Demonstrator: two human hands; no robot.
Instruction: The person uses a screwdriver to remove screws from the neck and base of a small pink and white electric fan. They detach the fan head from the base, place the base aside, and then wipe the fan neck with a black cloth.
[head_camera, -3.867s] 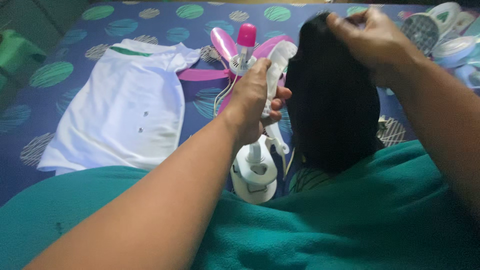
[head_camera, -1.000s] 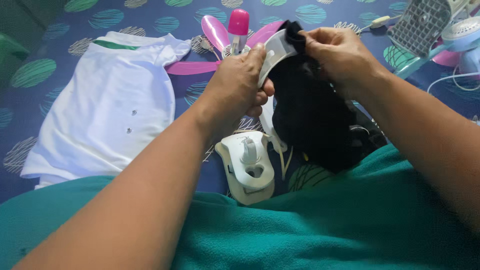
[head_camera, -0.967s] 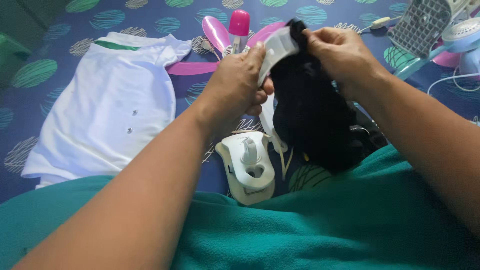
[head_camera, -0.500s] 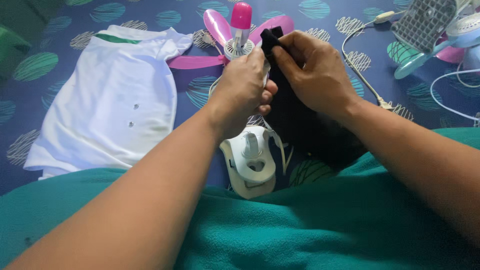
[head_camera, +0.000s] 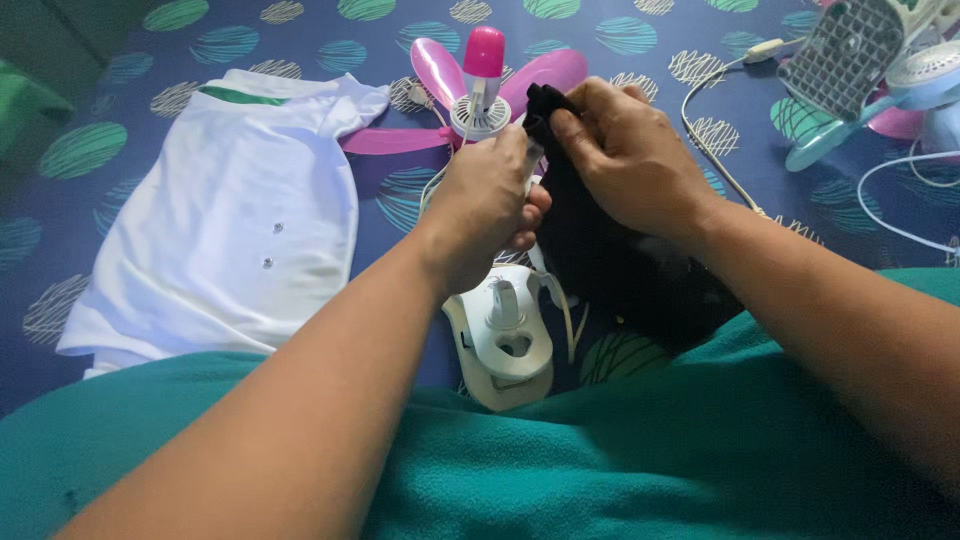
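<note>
left hand (head_camera: 487, 205) clamped on white part (head_camera: 533, 160) | right hand (head_camera: 625, 150) pinching black cloth (head_camera: 610, 260) over its far edge | shirt (head_camera: 225, 215) left, open room between

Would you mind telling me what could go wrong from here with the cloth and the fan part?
The black cloth covers most of the white part in the left hand, so the right hand may snag or lose it. The white cord beside the right forearm could be dragged. The pink blades lie just beyond the hands and could be knocked.

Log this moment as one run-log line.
left hand: grips white fan part | right hand: presses black cloth on it | white shirt: flat, untouched
</note>
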